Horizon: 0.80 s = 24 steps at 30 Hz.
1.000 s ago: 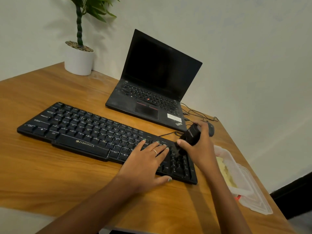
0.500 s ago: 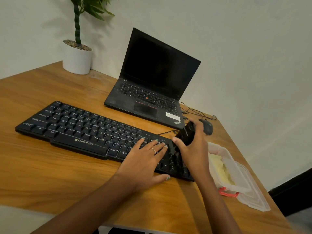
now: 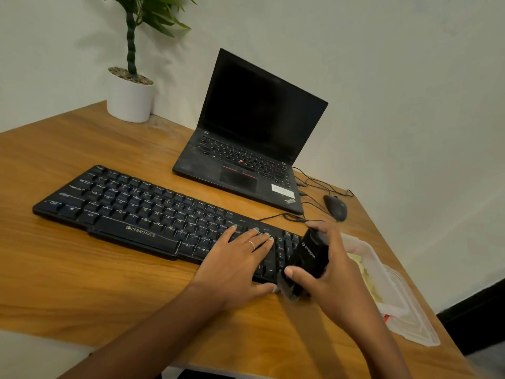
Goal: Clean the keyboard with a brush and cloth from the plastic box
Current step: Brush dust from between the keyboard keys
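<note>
Resting flat on the right end of the black keyboard (image 3: 164, 220), the left hand (image 3: 235, 265) has its fingers spread apart over the keys, thumb lying on the wooden desk (image 3: 82, 277) just below the keyboard's front edge. The right hand (image 3: 336, 280) sits at the lower right of centre, fingers and thumb wrapped tight around a black brush (image 3: 310, 259) with a white logo on its body. That brush is tilted, its grey bristles pointing down-left and meeting the keyboard's lower right corner; the bristle tip is blurred. Just right of this hand, at the right edge of the desk, stands the clear plastic box (image 3: 382, 272), with a yellow cloth (image 3: 366, 274) lying inside it and its lid (image 3: 415, 324) lying beside it toward the lower right. An open black laptop (image 3: 246, 149) stands above the keyboard in the frame's centre, a black mouse (image 3: 335, 207) to its right, and a potted plant (image 3: 131, 97) at upper left.
</note>
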### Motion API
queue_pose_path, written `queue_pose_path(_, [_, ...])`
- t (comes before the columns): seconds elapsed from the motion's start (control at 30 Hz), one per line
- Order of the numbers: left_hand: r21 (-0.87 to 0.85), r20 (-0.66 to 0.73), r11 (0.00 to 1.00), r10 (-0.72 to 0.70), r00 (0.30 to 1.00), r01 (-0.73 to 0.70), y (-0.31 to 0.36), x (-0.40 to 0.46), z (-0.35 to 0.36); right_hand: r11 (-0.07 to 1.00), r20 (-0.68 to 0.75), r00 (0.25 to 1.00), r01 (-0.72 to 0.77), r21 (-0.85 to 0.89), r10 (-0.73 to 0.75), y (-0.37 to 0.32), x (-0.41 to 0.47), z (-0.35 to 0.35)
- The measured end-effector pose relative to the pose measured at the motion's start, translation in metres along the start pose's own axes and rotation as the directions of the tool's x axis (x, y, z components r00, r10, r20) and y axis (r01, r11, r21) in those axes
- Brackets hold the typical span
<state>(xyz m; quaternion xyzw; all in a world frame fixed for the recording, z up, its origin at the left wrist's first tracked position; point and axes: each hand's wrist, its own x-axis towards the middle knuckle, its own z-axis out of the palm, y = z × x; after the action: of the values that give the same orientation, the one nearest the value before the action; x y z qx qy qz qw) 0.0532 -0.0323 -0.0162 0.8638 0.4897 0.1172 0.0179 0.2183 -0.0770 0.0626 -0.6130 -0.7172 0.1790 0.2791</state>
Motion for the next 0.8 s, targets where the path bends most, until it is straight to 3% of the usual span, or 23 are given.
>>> queue_pose_path(0.07, [0.005, -0.004, 1.000, 0.003, 1.000, -0.003, 0.000, 0.000, 0.000, 1.000, 0.009, 1.000, -0.011, -0.007, 0.011, -0.001, 0.002, -0.002])
queue_pose_path(0.17, [0.020, -0.009, 1.000, 0.009, 1.000, -0.009, 0.000, -0.001, 0.000, 0.998, -0.138, 0.990, -0.013, -0.060, 0.004, 0.009, 0.029, 0.005])
queue_pose_path(0.27, [0.033, -0.012, 0.999, 0.008, 1.000, -0.007, 0.001, -0.002, 0.000, 1.000, -0.295, 0.956, 0.001, -0.006, -0.003, 0.023, 0.063, 0.018])
queue_pose_path(0.4, [0.028, -0.008, 1.000, 0.005, 1.000, -0.005, 0.001, -0.002, -0.001, 1.000, -0.391, 0.920, -0.027, 0.016, 0.031, 0.032, 0.088, 0.028])
queue_pose_path(0.5, [0.006, -0.017, 1.000, -0.004, 1.000, 0.004, 0.001, -0.002, -0.001, 0.998, -0.322, 0.945, -0.055, -0.003, 0.051, 0.027, 0.078, 0.019])
queue_pose_path(0.7, [-0.007, -0.014, 1.000, -0.012, 1.000, 0.012, 0.000, -0.001, -0.001, 0.994, 0.035, 0.994, -0.105, -0.010, 0.105, 0.010, 0.005, -0.019])
queue_pose_path(0.8, [-0.003, -0.016, 1.000, -0.006, 1.000, 0.006, 0.000, -0.002, -0.001, 0.993, -0.017, 0.993, -0.120, -0.016, 0.119, 0.013, 0.005, -0.018])
